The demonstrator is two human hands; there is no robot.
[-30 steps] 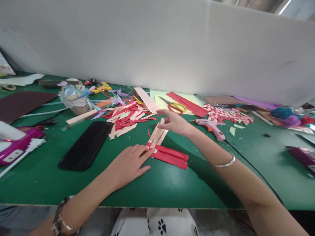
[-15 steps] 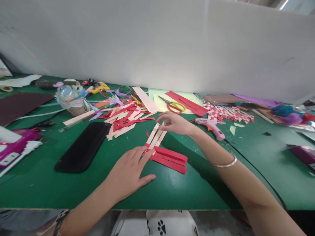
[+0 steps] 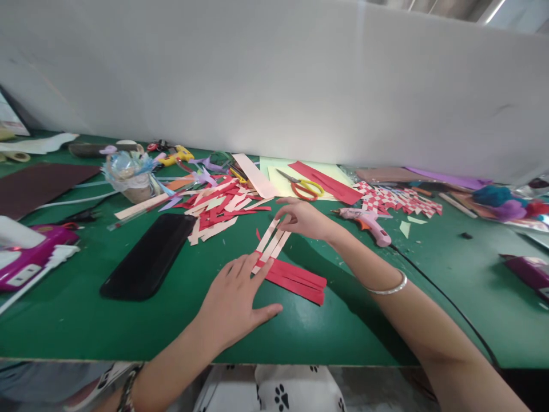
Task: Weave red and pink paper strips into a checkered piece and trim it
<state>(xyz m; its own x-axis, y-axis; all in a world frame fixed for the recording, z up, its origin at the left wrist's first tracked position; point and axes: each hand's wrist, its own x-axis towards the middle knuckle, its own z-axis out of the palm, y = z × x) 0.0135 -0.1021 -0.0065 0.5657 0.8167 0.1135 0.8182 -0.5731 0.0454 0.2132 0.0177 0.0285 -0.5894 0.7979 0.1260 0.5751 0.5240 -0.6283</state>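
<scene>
Red paper strips [image 3: 295, 277] lie slanted on the green table, crossed at their left end by pale pink paper strips [image 3: 273, 245] that run away from me. My left hand [image 3: 235, 297] is flat and open, its fingertips resting on the crossing and its thumb stretched out over the table. At the far ends of the pink strips, my right hand [image 3: 304, 220] has thumb and forefinger closed around a strip; its other fingers are curled. The exact grip is partly hidden. A silver bangle circles the right forearm.
A black phone [image 3: 148, 257] lies left of my hands, near a heap of cut paper strips [image 3: 227, 203]. Behind are scissors [image 3: 302, 186] on yellow paper. Right of my hand are a pink glue gun [image 3: 366, 222] with its cord and red-white woven pieces [image 3: 398, 197].
My left hand has shifted slightly right, its fingertips still on the paper. The right hand stays at the strip ends, nearly unmoved. The view has turned a little.
</scene>
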